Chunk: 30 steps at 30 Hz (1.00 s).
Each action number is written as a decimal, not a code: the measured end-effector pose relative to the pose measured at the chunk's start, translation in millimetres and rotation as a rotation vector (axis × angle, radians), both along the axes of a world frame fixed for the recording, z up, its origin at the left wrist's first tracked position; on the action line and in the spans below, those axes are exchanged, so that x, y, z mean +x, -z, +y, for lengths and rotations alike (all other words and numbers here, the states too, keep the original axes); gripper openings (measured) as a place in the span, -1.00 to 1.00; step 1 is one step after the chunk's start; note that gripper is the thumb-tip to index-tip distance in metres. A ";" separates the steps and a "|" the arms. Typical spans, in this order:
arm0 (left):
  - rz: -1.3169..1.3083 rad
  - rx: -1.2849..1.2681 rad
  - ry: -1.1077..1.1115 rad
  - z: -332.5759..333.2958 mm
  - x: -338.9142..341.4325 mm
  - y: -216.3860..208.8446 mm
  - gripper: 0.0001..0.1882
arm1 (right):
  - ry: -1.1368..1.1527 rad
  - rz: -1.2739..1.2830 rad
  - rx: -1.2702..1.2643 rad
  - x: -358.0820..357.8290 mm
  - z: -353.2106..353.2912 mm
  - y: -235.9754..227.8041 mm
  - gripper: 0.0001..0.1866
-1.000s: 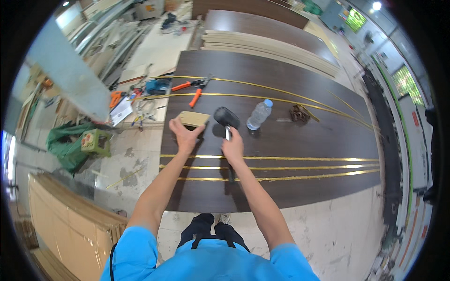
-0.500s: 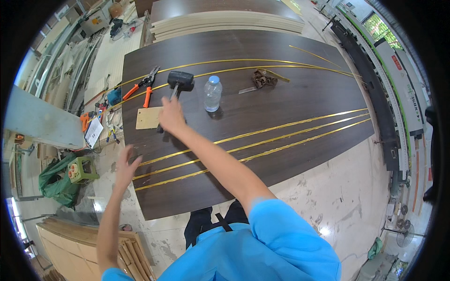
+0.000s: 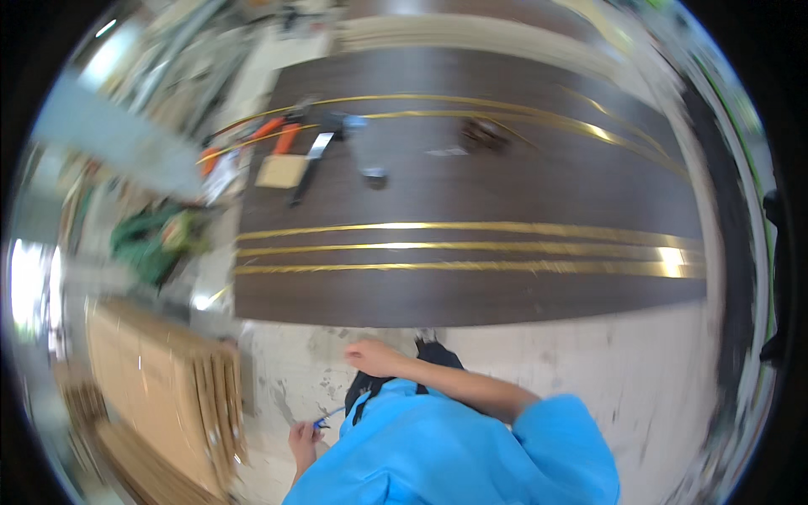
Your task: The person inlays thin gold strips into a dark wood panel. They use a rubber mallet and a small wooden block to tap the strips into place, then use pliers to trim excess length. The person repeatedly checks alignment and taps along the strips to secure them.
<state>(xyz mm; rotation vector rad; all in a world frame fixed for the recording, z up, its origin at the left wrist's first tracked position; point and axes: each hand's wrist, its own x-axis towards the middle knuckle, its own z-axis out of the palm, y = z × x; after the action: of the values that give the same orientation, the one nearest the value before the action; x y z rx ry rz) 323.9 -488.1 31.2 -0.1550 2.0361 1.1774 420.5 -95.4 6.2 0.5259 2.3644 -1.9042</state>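
Observation:
Low beside my waist, my left hand (image 3: 305, 442) is closed around a small blue tool (image 3: 320, 422) with a thin tip; blur hides its exact kind. My right hand (image 3: 372, 358) hovers in front of my body, short of the board's near edge, its fingers smeared by motion. On the dark brown board (image 3: 505, 189) lies a black mallet (image 3: 313, 164), beside a clear bottle (image 3: 369, 151) with a blue cap. Left of the mallet are a small tan plate (image 3: 282, 171) and orange-handled snips (image 3: 286, 137). Gold strips (image 3: 471, 247) run across the board.
A crumpled brown cloth or glove (image 3: 486, 135) rests on the board's far part. Stacked cardboard-coloured panels (image 3: 143, 370) stand at the lower left. A green cloth (image 3: 151, 248) lies beyond them. More boards (image 3: 421, 34) are piled behind.
My right hand has let go of the mallet and drawn back toward my body. My left hand has dropped to my waist and now holds the blue tool. The view has turned.

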 end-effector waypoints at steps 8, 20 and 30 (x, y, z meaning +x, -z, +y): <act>0.454 -0.028 0.530 113.2 81.5 -45.0 -0.73 | -0.213 -0.225 -0.312 49.0 -17.9 14.2 -0.69; 0.543 0.115 -0.062 45.6 249.0 -32.9 -0.70 | -0.424 -0.061 -0.214 80.6 -163.2 -7.5 -0.67; 0.084 0.244 -0.524 -82.4 406.9 30.1 -0.70 | -0.618 -0.129 -0.013 154.9 -207.4 20.9 -0.64</act>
<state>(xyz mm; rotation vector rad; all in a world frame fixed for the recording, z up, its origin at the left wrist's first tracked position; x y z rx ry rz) 730.8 -570.4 1.0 -0.5513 1.9600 1.7671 575.4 -302.9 -14.7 -0.0865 2.0932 -1.5447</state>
